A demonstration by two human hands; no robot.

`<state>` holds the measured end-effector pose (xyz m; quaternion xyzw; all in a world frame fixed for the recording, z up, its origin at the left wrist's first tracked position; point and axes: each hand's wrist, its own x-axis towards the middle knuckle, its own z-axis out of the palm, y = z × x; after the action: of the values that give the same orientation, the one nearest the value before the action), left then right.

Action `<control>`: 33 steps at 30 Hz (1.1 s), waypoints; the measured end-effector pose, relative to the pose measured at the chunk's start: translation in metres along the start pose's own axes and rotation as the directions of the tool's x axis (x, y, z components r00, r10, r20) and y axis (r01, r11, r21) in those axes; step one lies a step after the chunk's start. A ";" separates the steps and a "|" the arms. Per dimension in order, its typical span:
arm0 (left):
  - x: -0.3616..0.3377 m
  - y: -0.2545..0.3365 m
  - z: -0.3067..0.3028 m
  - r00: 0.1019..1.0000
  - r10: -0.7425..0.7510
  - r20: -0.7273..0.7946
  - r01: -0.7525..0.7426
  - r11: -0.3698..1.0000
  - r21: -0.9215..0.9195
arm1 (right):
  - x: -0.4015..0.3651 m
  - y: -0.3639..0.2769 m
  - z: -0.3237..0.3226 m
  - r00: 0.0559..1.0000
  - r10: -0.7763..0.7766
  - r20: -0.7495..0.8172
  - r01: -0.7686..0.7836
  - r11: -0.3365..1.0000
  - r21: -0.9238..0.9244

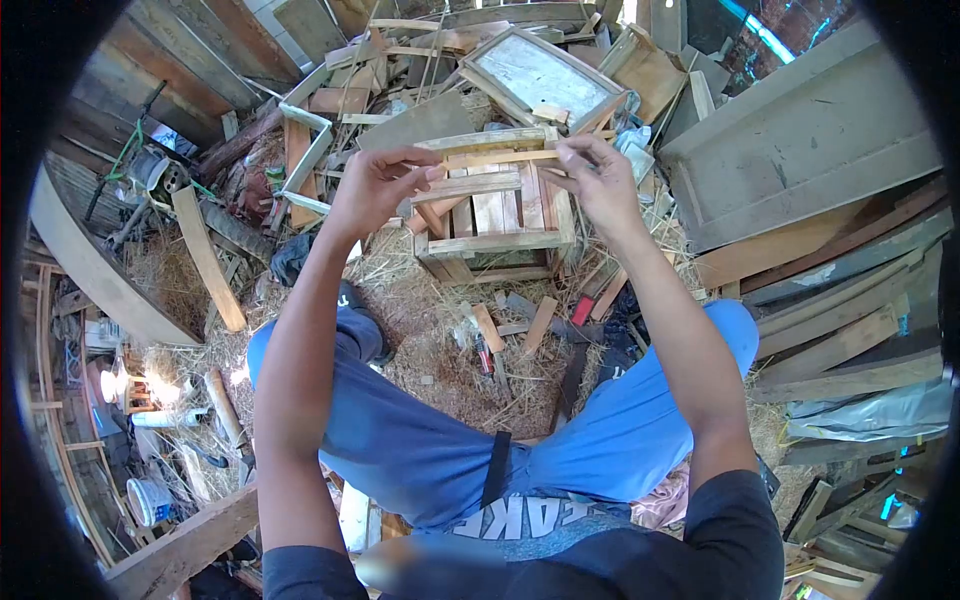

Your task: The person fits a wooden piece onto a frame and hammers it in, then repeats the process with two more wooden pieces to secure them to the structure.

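A thin, pale wooden strip [500,157] spans the gap between my hands, roughly level. Its left end is at the fingertips of my left hand [390,188], which is closed in a pinch. At the other end, the thumb and fingers of my right hand [600,178] grip it. Below and just beyond the hands stands a small wooden frame [490,243], box-shaped, with slats and open gaps. A thicker slat [468,186] lies across its upper part, nearer to me than the strip.
Scrap wood and a framed panel [545,78] are piled behind. Between my legs lie short wood pieces [540,325], a red-handled tool [485,355] and a red object [582,310]. A large grey panel [800,140] leans at right; curved planks [207,260] stand left.
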<state>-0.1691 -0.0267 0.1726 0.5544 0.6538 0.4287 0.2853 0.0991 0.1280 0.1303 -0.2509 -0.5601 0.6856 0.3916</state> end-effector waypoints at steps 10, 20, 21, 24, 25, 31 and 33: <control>-0.065 -0.079 -0.055 0.975 -0.117 -0.190 0.202 0.823 0.530 | -0.002 0.143 -0.213 0.792 -0.237 -0.562 -0.308 0.640 -0.704; -0.168 -0.146 -0.070 0.901 -0.350 -0.256 0.432 0.669 0.605 | -0.065 0.158 -0.152 0.985 0.007 -0.170 -0.170 0.040 -0.985; -0.166 -0.147 -0.071 0.898 -0.337 -0.283 0.440 0.653 0.616 | -0.054 0.130 -0.118 0.926 0.315 -0.207 -0.228 0.030 -0.973; -0.155 -0.144 -0.076 0.881 -0.333 -0.335 0.473 0.601 0.645 | -0.037 0.114 -0.062 0.797 0.588 -0.133 -0.062 -0.140 -0.988; -0.151 -0.146 -0.077 0.884 -0.325 -0.336 0.467 0.597 0.652 | -0.036 0.110 -0.056 0.785 0.611 -0.106 -0.017 -0.150 -0.989; -0.154 -0.192 -0.083 0.802 -0.506 -0.316 0.584 0.558 0.589 | -0.056 0.042 0.037 0.682 0.732 -0.013 0.203 -0.207 -0.957; -0.163 -0.217 -0.080 0.781 -0.549 -0.299 0.603 0.534 0.593 | -0.060 0.041 0.073 0.521 0.850 0.075 0.355 -0.136 -0.925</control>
<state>-0.3049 -0.2078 0.0027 0.3544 0.9167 0.0715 0.1702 0.0657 0.0349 0.1034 -0.2531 -0.8741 0.1484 -0.3871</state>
